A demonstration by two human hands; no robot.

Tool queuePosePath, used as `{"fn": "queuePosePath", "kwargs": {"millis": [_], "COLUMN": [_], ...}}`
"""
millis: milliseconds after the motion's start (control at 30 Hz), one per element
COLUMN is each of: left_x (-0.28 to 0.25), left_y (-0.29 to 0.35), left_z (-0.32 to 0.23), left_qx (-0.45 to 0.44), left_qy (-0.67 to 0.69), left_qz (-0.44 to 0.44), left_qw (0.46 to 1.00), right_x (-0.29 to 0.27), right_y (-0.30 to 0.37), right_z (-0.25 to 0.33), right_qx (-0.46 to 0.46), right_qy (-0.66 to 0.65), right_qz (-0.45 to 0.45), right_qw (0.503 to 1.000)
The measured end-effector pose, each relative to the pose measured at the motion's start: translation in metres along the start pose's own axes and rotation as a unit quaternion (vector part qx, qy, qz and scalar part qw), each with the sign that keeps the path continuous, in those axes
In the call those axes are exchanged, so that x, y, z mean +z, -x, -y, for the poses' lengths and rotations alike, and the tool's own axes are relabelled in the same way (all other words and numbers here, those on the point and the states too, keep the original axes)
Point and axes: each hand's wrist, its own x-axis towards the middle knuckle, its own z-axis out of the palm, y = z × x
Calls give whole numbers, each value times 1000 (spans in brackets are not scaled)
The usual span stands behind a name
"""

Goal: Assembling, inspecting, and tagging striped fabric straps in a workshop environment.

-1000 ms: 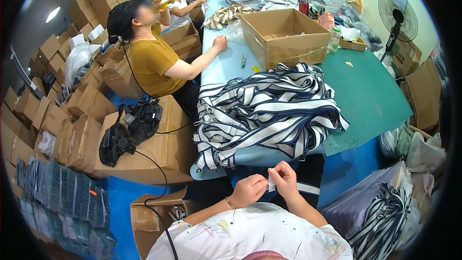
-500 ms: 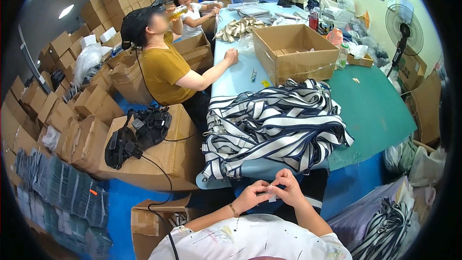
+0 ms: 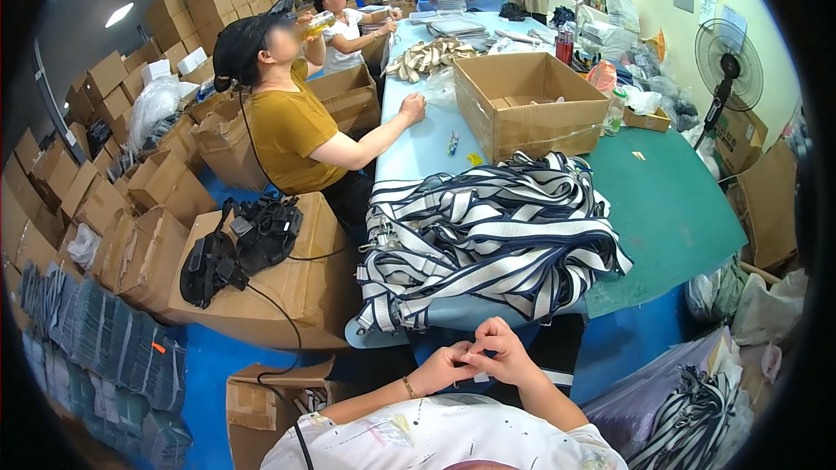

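Close to my chest, at the near edge of the light blue table point(image 3: 427, 144), both of my hands meet over something very small. My left hand point(image 3: 442, 367) has its fingertips pinched together against those of my right hand point(image 3: 507, 357), and between them sits a small pale piece point(image 3: 480, 376) that I cannot make out well; whether each hand truly grips it or only touches it, I cannot tell for certain, though the fingers are drawn tight around it. A thin bracelet point(image 3: 406, 386) circles my left wrist. Just beyond my hands, on the table, lies a big heap of navy and white striped straps point(image 3: 488, 239), some ends hanging over the near edge. Farther off stands an open cardboard box point(image 3: 529, 109), and to its right the table is covered by a green mat point(image 3: 666, 209). On the left, a person in a mustard shirt point(image 3: 292, 135) sits at the table with one hand resting on it and drinks from a bottle. Near left, a black harness with cables point(image 3: 239, 244) lies on top of a closed carton point(image 3: 300, 283). At the near right, more striped straps point(image 3: 688, 418) spill from a bag on the floor.
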Motion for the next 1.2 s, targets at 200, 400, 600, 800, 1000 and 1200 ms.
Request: {"fn": "queuePosePath", "kwargs": {"millis": [200, 400, 600, 800, 1000, 1200], "left_x": [6, 14, 18, 11, 11, 13], "left_y": [4, 2, 2, -1, -1, -2], "left_z": [0, 4, 0, 9, -4, 13], "left_qx": [-15, 68, 134, 66, -50, -29], "left_qy": [17, -28, -117, -95, -33, 27], "left_qz": [-15, -78, -119, -109, -26, -47], "left_qw": [1000, 994, 977, 987, 998, 998], "right_x": [5, 15, 21, 9, 1, 5], "right_y": [2, 11, 13, 9, -3, 0], "right_z": [0, -10, -14, -13, -7, -6], "right_qx": [-8, 80, 170, 87, -44, 10], "right_qy": [46, -82, -288, -139, 82, 70], "right_qz": [8, -199, -291, -133, 39, -129], "right_qw": [999, 973, 896, 977, 995, 989]}}
